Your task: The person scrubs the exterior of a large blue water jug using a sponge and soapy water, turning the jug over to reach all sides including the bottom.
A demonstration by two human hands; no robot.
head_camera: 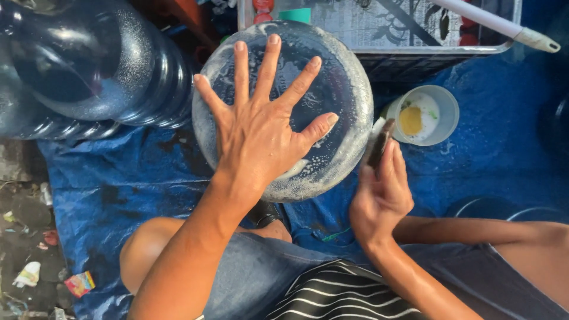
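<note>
The left hand [258, 127] lies flat with fingers spread wide on the soapy bottom of a big water jug [341, 89] in the middle. The right hand [382, 189], just right of it, pinches a dark scrubbing pad [379, 142] against the jug's side. A small white cup [447, 115] stands further right on the blue tarp [130, 184].

Both arms were bare from the wrists up, with no sleeves, watch or rings on the left hand [258, 133] or the right hand [382, 189]. The person wore blue denim shorts [249, 278] over bare knees and a black top with thin white stripes [341, 293]. Soap foam clung to the left fingers [269, 53].
</note>
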